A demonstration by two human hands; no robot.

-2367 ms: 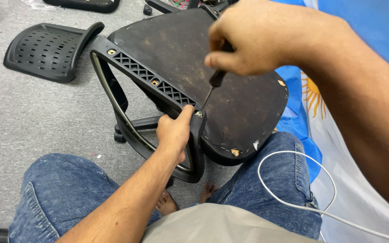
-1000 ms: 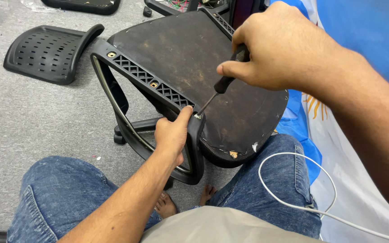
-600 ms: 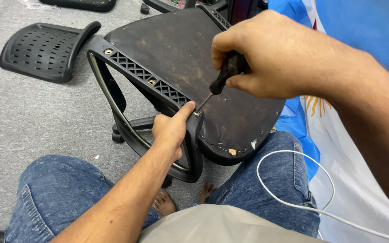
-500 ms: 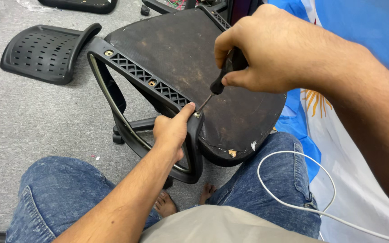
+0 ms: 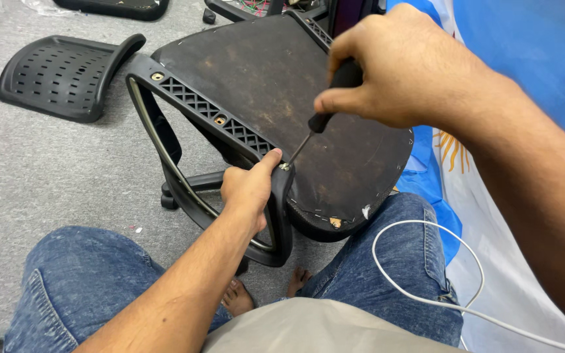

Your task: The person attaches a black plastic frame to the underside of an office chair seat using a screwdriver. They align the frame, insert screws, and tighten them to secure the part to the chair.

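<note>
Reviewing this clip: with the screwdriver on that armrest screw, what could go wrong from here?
1. The left hand grips the armrest with its thumb right beside the screwdriver tip; a slip could jab it.
2. The right hand holds the tool at a slant, so the tip may cam out.
3. The upturned chair seat leans on the knee and might shift.

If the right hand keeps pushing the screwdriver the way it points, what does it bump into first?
Probably the screw in the armrest bracket, beside the left hand's thumb; the screwdriver tip already looks to be on it.
</note>
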